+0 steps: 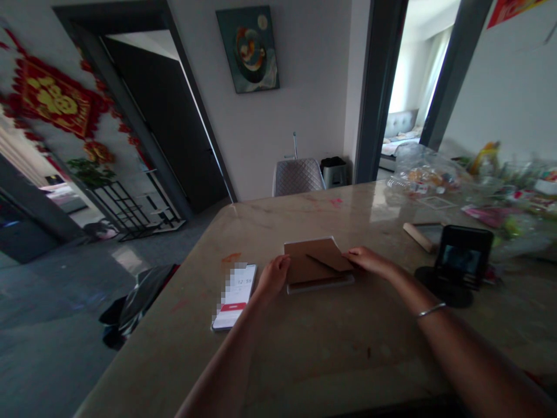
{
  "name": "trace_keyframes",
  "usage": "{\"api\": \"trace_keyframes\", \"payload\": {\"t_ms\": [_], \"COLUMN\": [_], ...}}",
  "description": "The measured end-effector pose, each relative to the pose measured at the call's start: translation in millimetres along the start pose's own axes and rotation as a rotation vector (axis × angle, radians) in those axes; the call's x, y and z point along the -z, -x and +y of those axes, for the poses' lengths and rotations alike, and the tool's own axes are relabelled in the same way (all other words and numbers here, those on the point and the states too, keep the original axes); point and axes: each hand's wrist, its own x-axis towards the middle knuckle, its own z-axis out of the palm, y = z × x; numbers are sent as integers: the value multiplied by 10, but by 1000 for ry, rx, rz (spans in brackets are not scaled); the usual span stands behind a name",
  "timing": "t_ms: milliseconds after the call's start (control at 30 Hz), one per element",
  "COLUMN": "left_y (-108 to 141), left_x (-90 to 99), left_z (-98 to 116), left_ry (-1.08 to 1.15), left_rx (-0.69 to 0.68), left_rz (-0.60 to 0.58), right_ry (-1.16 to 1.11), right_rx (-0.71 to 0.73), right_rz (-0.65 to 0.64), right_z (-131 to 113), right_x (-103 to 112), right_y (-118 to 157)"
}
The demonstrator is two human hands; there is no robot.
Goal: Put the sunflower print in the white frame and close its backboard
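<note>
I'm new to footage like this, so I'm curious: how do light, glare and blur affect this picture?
In the head view, the foreground is dim while the far room glows; pale glare marks the table near its far edge; door frames lean, perhaps from lens distortion or head tilt; clear plastic looks soft; coarse blocks hide part of the phone.

Both forearms raised from the bottom edge, hands level near mid-frame.

L. forearm (235, 342) enters bottom, left of centre, slants up and right; L. hand (274, 276) just left of centre, fingers curled inward, back of hand toward camera. R. forearm (461, 331) enters lower right corner, slants up and left; R. hand (368, 259) right of centre, slightly higher than L., fingers bent and pointing left. Hands apart, facing one another. Fingertip closure: not resolved, either hand. Both forearms bare.
</note>
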Motion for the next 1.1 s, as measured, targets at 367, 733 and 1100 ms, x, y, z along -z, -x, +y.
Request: {"api": "trace_keyframes", "payload": {"t_ms": [367,733,1100], "left_y": [39,8,22], "left_x": [50,-2,-13], "left_z": [96,20,-17], "left_ry": [-70,-82,-146], "left_rx": [-38,-72,-94], "left_rz": [14,8,22], "right_ry": [35,49,89], "right_rx": [51,26,22], "right_rz": [2,17,10], "right_z": [109,140,182], "right_x": [21,12,3], "right_y": [-62,-89,-116]}}
